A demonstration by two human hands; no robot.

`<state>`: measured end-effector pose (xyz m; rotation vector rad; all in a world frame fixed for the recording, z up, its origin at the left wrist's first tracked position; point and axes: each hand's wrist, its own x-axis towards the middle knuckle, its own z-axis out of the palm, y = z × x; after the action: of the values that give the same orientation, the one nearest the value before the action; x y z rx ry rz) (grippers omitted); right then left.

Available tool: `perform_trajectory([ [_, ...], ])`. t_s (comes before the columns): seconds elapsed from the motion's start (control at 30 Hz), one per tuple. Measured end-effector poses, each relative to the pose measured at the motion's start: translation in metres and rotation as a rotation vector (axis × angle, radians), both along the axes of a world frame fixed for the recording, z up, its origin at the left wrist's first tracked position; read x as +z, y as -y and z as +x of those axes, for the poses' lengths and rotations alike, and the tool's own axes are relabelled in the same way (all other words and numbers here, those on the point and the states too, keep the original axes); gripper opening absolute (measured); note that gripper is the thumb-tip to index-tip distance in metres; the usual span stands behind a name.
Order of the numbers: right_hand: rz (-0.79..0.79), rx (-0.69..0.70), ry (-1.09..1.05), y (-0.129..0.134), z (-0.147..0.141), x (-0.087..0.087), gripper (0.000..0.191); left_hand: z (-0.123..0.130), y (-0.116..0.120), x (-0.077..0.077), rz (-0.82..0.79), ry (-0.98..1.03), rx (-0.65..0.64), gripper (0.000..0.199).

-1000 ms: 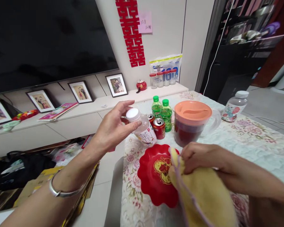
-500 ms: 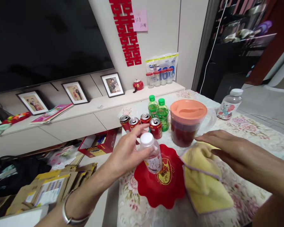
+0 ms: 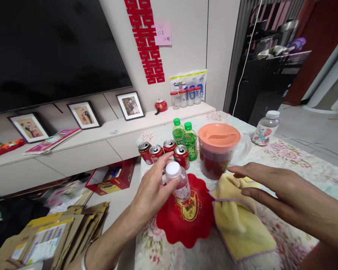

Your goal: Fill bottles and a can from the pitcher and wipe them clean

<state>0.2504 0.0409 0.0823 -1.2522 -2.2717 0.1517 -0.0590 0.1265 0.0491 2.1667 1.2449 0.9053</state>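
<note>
Right, the clear bottle (image 3: 182, 188) lies just inside the curve of my left hand (image 3: 152, 187), on its thumb side, and this hand is far nearer to it than my right hand (image 3: 273, 189). The bottle's long axis runs mostly up and down, with a slight lean in my view: the white cap (image 3: 173, 169) is uppermost, and the base points down over the patterned middle of the red dish (image 3: 186, 228). I cannot tell whether that base touches the dish.

My left forearm comes in low from the left, the hand partly closed about the bottle just below the cap, thumb across the near side and fingers round the far side. How firmly I grip it does not show.

My right hand reaches in from the other side, empty and open, fingers stretched together toward the bottle, thumb apart beneath them. It is at the upper part of the yellow cloth (image 3: 242, 225), which lies crumpled on the table (image 3: 150, 240) beside the dish; I cannot tell if my fingertips touch it.

Beyond the dish stand four red cans (image 3: 181, 157), two green bottles (image 3: 189, 144) and the orange-lidded pitcher (image 3: 214, 163), with dark liquid in it.
</note>
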Motion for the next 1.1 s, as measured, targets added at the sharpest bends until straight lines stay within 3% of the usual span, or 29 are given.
perform_trajectory([
  [0.3,0.05,-0.061,-0.022,-0.006,-0.004,-0.012,0.027,0.016,-0.002,-0.008,-0.031,0.072,0.11,0.065],
  [0.4,0.046,-0.055,-0.07,-0.015,-0.021,-0.019,0.025,0.026,0.0,-0.02,-0.033,0.154,0.123,0.057],
  [0.57,0.06,-0.003,-0.247,-0.033,-0.061,-0.032,0.018,0.048,0.011,-0.043,-0.02,0.318,0.101,0.061],
  [0.73,0.085,-0.034,-0.344,-0.034,-0.079,-0.042,0.03,0.065,0.023,-0.059,-0.031,0.372,0.028,0.068],
  [0.83,0.099,-0.086,-0.317,-0.029,-0.081,-0.043,0.031,0.072,0.026,-0.061,-0.048,0.321,0.048,0.073],
  [0.93,0.113,-0.115,-0.298,-0.027,-0.083,-0.041,0.028,0.076,0.028,-0.06,-0.047,0.254,0.04,0.062],
  [1.1,0.111,0.04,-0.357,-0.025,-0.077,-0.03,0.028,0.078,0.03,-0.057,-0.08,0.235,0.018,0.054],
])
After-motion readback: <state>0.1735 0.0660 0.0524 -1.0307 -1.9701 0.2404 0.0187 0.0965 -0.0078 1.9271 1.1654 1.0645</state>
